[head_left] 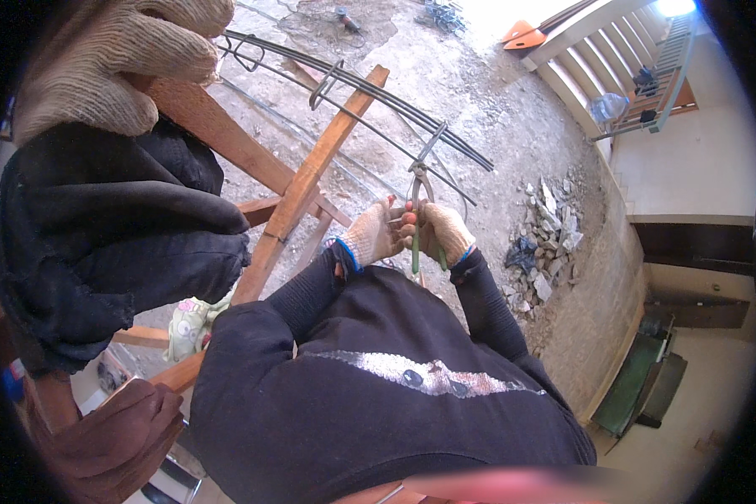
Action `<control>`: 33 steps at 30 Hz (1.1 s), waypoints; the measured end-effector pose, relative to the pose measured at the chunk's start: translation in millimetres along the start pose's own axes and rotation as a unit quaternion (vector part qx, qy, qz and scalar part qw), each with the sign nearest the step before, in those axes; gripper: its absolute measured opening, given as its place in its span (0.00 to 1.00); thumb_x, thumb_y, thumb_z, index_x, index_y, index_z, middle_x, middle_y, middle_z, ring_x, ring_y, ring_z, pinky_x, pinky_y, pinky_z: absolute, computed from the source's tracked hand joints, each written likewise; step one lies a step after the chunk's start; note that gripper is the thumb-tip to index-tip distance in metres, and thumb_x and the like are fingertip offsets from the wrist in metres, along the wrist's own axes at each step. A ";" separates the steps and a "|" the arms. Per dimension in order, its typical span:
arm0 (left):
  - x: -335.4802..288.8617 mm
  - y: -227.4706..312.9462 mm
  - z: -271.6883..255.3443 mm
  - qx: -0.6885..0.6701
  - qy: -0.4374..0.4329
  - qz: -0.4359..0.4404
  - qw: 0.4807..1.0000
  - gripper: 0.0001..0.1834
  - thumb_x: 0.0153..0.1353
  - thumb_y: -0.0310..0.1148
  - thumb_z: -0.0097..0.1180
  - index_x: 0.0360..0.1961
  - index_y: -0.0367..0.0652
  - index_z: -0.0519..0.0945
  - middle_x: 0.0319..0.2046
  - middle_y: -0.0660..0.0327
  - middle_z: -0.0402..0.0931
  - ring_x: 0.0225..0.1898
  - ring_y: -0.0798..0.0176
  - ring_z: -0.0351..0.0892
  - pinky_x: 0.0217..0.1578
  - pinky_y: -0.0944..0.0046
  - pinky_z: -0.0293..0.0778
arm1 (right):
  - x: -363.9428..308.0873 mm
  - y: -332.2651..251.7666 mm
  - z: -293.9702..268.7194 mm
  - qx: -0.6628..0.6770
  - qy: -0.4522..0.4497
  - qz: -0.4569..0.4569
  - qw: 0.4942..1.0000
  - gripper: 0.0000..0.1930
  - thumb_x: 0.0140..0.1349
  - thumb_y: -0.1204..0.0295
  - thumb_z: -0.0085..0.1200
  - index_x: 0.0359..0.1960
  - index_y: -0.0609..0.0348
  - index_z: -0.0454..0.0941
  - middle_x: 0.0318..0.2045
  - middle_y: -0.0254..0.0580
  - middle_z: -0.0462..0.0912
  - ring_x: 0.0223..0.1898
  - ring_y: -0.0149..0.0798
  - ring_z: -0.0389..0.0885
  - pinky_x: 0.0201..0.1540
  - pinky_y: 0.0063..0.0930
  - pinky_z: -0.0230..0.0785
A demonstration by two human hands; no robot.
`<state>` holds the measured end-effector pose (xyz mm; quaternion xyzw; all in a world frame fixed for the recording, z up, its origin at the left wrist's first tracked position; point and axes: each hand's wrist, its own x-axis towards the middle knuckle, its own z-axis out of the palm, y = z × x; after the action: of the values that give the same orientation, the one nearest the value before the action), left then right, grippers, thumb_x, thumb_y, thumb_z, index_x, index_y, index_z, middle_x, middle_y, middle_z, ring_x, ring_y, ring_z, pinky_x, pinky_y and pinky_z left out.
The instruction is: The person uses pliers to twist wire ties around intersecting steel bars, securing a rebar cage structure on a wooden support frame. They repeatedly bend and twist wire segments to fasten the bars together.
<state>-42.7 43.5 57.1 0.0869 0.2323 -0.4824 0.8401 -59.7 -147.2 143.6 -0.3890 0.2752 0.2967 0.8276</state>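
Observation:
Green-handled pincers (416, 239) stand upright in my right hand (447, 232), its gloved fingers wrapped round the handles. Bare reddish fingertips show against the handle. The jaws meet a crossing in a cage of thin steel bars (395, 102), near the cage's right end. Just left of the handles is my left hand (373, 237), in a pale knitted glove with a blue cuff. Its fingers are curled; whatever they pinch is too small to make out. Bent square ties (326, 85) sit along the bars.
A wooden trestle (298, 189) stands under the bars at left. Black cloth (126, 244) and a large knitted glove (118, 67) are close at far left; whether a hand fills it is unclear. Broken stone (550, 239) lies in a heap at right, before a railing (601, 59).

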 end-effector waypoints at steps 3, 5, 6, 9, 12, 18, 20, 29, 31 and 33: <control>16.6 5.4 6.9 0.040 -0.079 -0.019 0.996 0.32 0.78 0.66 0.54 0.60 0.48 0.81 0.42 0.60 0.85 0.37 0.58 0.83 0.41 0.52 0.81 | 3.5 3.6 -14.6 0.169 -0.119 0.048 0.977 0.12 0.84 0.63 0.48 0.56 0.57 0.76 0.37 0.33 0.80 0.34 0.33 0.78 0.40 0.35 0.76; 30.6 11.8 15.9 0.083 -0.100 -0.023 0.991 0.37 0.72 0.71 0.58 0.60 0.48 0.81 0.44 0.58 0.85 0.37 0.56 0.83 0.40 0.52 0.82 | 5.3 3.0 -22.2 0.184 -0.144 0.061 0.970 0.12 0.83 0.62 0.51 0.56 0.57 0.77 0.37 0.32 0.79 0.34 0.32 0.76 0.40 0.32 0.73; 40.1 19.2 22.5 0.076 -0.134 -0.035 0.987 0.37 0.72 0.72 0.59 0.60 0.47 0.81 0.44 0.58 0.85 0.36 0.56 0.83 0.39 0.52 0.82 | 5.5 1.8 -24.5 0.191 -0.164 0.068 0.965 0.13 0.83 0.61 0.52 0.56 0.57 0.77 0.39 0.33 0.80 0.35 0.33 0.78 0.41 0.33 0.74; 67.6 23.6 37.3 0.188 -0.118 0.006 0.975 0.34 0.72 0.69 0.61 0.53 0.45 0.82 0.44 0.57 0.85 0.41 0.58 0.88 0.37 0.57 0.86 | 2.0 -3.5 -24.5 0.108 -0.145 0.032 0.983 0.12 0.81 0.63 0.54 0.55 0.58 0.78 0.39 0.36 0.82 0.36 0.36 0.82 0.41 0.35 0.77; 88.7 18.2 39.9 0.266 -0.048 0.024 0.963 0.26 0.74 0.60 0.66 0.43 0.44 0.82 0.39 0.58 0.85 0.44 0.59 0.92 0.31 0.63 0.89 | -9.8 -9.7 -13.3 0.029 -0.060 0.013 0.998 0.10 0.79 0.67 0.56 0.53 0.59 0.79 0.38 0.38 0.84 0.35 0.39 0.85 0.41 0.38 0.80; 109.2 0.5 40.1 0.167 -0.061 0.120 0.977 0.18 0.78 0.52 0.62 0.50 0.47 0.83 0.31 0.65 0.81 0.33 0.60 0.85 0.34 0.57 0.83 | -58.0 -36.5 32.6 -0.409 0.110 0.027 0.906 0.27 0.66 0.57 0.72 0.56 0.64 0.77 0.35 0.39 0.87 0.33 0.32 0.87 0.36 0.31 0.81; 112.2 -10.8 50.8 0.130 -0.034 0.140 0.981 0.17 0.81 0.47 0.58 0.58 0.47 0.82 0.29 0.67 0.79 0.30 0.62 0.81 0.35 0.58 0.80 | -78.2 -40.4 51.3 -0.592 0.146 -0.028 0.792 0.33 0.63 0.56 0.73 0.61 0.66 0.75 0.38 0.42 0.87 0.37 0.35 0.88 0.40 0.35 0.82; 101.6 -25.7 107.3 0.050 0.104 0.181 0.977 0.15 0.75 0.50 0.63 0.38 0.53 0.82 0.25 0.66 0.78 0.26 0.61 0.79 0.27 0.54 0.74 | -101.3 -48.3 83.9 -0.860 0.298 -0.060 0.409 0.34 0.60 0.52 0.73 0.57 0.70 0.80 0.43 0.58 0.90 0.45 0.59 0.93 0.47 0.51 0.84; 101.0 -26.2 107.1 0.079 0.122 0.171 0.974 0.17 0.74 0.51 0.64 0.33 0.52 0.81 0.25 0.66 0.78 0.24 0.62 0.78 0.25 0.54 0.73 | -94.1 -50.1 79.7 -0.864 0.284 -0.054 0.411 0.28 0.62 0.50 0.69 0.48 0.66 0.86 0.36 0.58 0.92 0.39 0.60 0.94 0.43 0.53 0.86; 101.0 -26.1 102.7 0.115 0.140 0.158 0.971 0.17 0.73 0.51 0.64 0.32 0.52 0.81 0.24 0.66 0.78 0.24 0.62 0.78 0.24 0.55 0.73 | -88.9 -53.1 75.3 -0.857 0.275 -0.022 0.435 0.26 0.63 0.49 0.68 0.44 0.64 0.88 0.35 0.61 0.92 0.40 0.60 0.94 0.44 0.53 0.86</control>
<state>9.6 -85.8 101.3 0.2853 0.2738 -0.3497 0.8493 -65.2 -138.7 271.2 -0.9661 0.0846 0.2400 -0.0430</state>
